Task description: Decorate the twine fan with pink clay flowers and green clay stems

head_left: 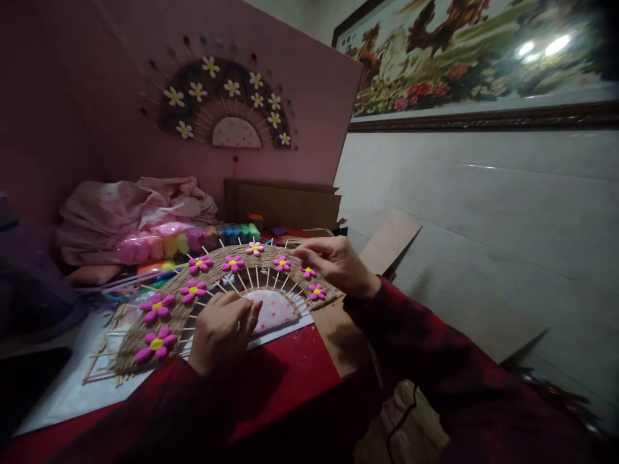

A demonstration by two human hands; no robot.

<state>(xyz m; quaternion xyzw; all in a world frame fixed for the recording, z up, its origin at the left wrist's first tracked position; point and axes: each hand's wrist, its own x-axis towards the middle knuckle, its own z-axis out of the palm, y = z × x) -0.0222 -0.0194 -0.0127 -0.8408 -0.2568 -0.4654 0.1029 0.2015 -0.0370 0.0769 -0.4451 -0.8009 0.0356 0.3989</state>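
Observation:
A fan-shaped craft piece (pixel 176 283), wound with brown twine on thin wooden sticks, lies tilted on the table. Pink clay flowers with yellow centres, such as one large flower (pixel 157 343), are stuck along its band. Its inner half-circle (pixel 271 309) is pale pink with red dots. My left hand (pixel 222 330) is closed over the lower inner sticks, fingers curled; whatever it pinches is hidden. Above the band's right end, near the small flowers, my right hand (pixel 338 263) has thumb and forefinger pinched together. Anything between those fingertips is too small to make out.
A second fan with white flowers (pixel 197 91) hangs on the pink board (pixel 309 84). Behind the work lie bagged coloured clay (pixel 164 243), crumpled pink cloth (pixel 126 206) and a cardboard box (pixel 285 203). Red cloth (pixel 290 380) covers the table; cardboard (pixel 391 241) leans on the tiled wall.

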